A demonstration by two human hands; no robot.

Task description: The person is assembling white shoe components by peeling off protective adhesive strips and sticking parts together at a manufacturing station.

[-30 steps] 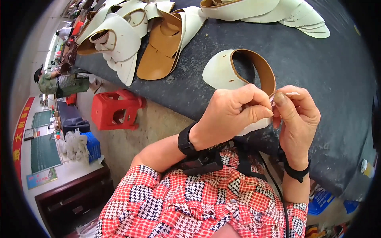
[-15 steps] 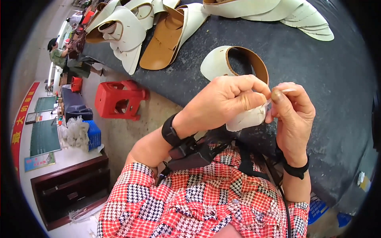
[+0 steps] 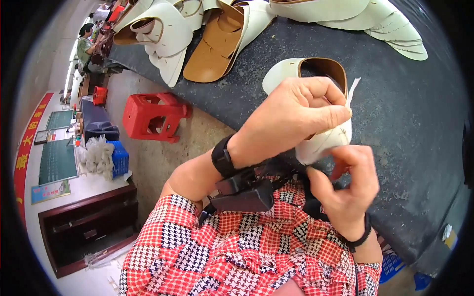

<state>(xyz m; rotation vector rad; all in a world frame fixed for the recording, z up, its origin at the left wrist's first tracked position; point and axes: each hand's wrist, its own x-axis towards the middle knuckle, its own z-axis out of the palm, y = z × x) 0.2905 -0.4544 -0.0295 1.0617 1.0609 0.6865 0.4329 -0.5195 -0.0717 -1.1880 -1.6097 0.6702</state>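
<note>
A shoe upper (image 3: 332, 141) of white leather with a brown lining lies before me, its collar loop facing away and its middle partly hidden by my left hand (image 3: 306, 111). That hand is closed over it, thumb against fingers, in a pinch. A narrow white strip (image 3: 353, 92) sticks up just past the fingertips and seems held in the pinch. My right hand (image 3: 348, 187) is close to the upper's near end, thumb and forefinger apart, fingers curled and slightly blurred. I see nothing between them.
A dark-covered table (image 3: 395, 133) carries more white uppers (image 3: 170, 42), a brown-lined one (image 3: 212, 54) and a fanned stack (image 3: 395, 32) along its far side. A red plastic stool (image 3: 150, 116) stands on the floor at left. Farther back, a person (image 3: 85, 47) is at work.
My right hand has come away from the left and moved down toward me, its fingers parting. The left hand stays over the upper. The view has shifted a little.
</note>
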